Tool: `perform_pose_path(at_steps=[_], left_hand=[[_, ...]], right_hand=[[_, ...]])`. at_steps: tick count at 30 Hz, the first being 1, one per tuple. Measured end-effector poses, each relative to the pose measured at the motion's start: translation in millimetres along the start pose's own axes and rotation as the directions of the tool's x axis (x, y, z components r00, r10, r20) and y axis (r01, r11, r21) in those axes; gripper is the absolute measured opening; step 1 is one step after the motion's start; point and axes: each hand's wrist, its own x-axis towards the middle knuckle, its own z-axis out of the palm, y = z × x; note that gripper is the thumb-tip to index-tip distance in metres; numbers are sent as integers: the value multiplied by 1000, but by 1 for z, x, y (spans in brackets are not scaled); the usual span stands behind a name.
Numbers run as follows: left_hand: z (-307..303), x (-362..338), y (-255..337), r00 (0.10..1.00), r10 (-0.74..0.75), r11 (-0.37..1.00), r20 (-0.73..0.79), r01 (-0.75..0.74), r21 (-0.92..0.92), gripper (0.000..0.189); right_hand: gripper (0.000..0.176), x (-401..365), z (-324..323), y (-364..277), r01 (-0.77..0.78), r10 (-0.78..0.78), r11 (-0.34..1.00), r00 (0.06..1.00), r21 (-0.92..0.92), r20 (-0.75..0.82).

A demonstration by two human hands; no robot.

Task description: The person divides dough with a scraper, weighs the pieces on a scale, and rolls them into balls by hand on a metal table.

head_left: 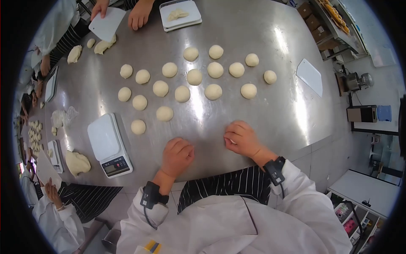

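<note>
Stainless steel table [253, 38]: both hands rest on its near edge, knuckles up. Left hand [177, 154]: fingers curled in and closed against the palm, pressed to the steel; whatever lies under it is hidden. Right hand [241, 137]: fingers curled down and closed over a dough piece [230, 141], of which only a pale sliver shows at the fingertips. The hands are near each other but apart. Left of the left hand stands a scale [109, 146], with a dough lump [77, 163] just beside it. Beyond the hands, dough balls [182, 94] lie in loose rows across the middle of the table, each apart from the next; the closest one sits by the scale's far corner. A scraper [309, 76] lies flat to the right, well apart from the balls. At the far edge, a tray [190, 8] holds one flattened dough scrap [177, 15]. Beside it, a co-worker's hand [100, 7] holds a second scraper [106, 23] above cut dough [104, 45].
</note>
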Motion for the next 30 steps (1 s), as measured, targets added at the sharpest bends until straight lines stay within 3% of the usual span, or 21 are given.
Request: perform_pose_path(at_steps=[8,11,13,14,16,20,22,23,25,30], left_hand=[[11,2,7,998,-20,1000,53,21,-20,23],[1,1,8,997,-24,997,70,30,-72,34],[-21,0,16,963,-246,954,114,261,-145,54],[-31,-7,14,962,-249,954,115,264,-144,54],[-49,-16,11,889,-393,908,233,415,-52,72],[-64,-5,24,821,-462,882,335,465,77,72],[-55,14,37,760,-493,863,424,490,125,68],[-49,19,40,777,-477,873,411,473,119,68],[-34,22,44,755,-463,886,465,398,236,53],[-26,21,36,739,-429,903,519,361,233,34]], right_hand=[[20,5,13,-15,-26,24,999,997,19,77],[32,0,1,-10,-23,7,993,990,115,140],[54,-3,-22,-10,-228,171,916,966,331,193],[54,-6,-35,-9,-229,171,915,966,333,196],[71,-13,-59,-5,-400,323,882,898,249,299],[69,-5,-63,-15,-404,333,898,884,175,328],[64,18,-57,-36,-368,366,926,811,-89,456],[64,23,-49,-43,-359,366,928,821,-102,439],[48,25,-34,-53,-417,461,886,761,-200,455],[24,21,-21,-47,-463,506,861,740,-210,443]])
